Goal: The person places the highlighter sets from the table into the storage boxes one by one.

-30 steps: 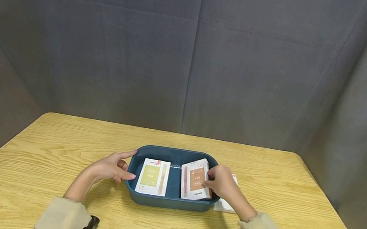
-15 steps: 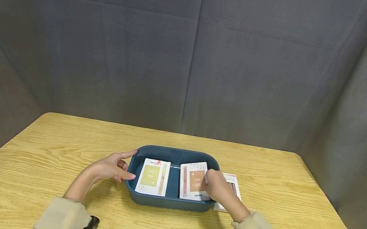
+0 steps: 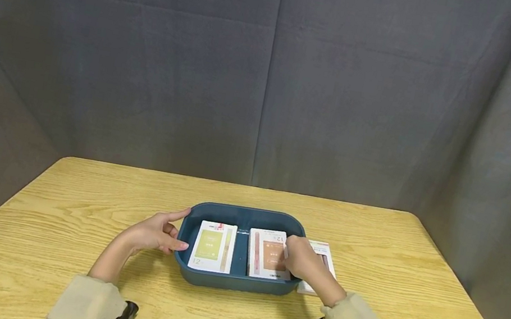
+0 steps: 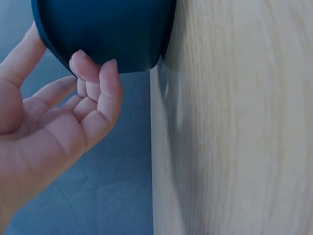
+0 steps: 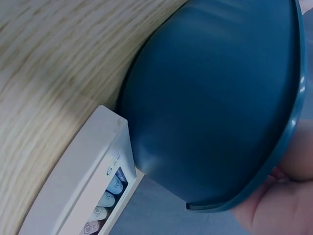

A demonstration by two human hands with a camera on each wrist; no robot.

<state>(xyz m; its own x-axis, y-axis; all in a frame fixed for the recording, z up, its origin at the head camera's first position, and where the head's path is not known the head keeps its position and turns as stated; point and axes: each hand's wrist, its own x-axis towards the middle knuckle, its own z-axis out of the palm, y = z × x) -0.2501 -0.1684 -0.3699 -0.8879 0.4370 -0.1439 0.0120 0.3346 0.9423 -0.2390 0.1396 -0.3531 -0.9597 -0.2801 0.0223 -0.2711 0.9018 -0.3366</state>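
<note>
A dark blue plastic bin (image 3: 236, 283) stands on the table. My left hand (image 3: 155, 233) holds its left end, thumb and forefinger at the rim; the left wrist view shows the other fingers curled against the outer wall (image 4: 105, 29). Inside, on the left, lies a white box with a yellow-green label (image 3: 209, 245). A white box with a brown label (image 3: 271, 256), printed with a pen and "12", lies on the right side. My right hand (image 3: 306, 262) reaches over the right rim and grips this box's right edge; its fingertips are mostly hidden.
Against the bin's right outside rests a white marker box (image 3: 322, 257), partly under my right forearm; marker ends show through its window in the right wrist view. The wooden table (image 3: 74, 196) ends at a grey curtain (image 3: 266, 98).
The brown-labelled box has gone down from a tilted pose to lie flatter and straighter in the bin. My right hand moved slightly left with it. My left hand has stayed put.
</note>
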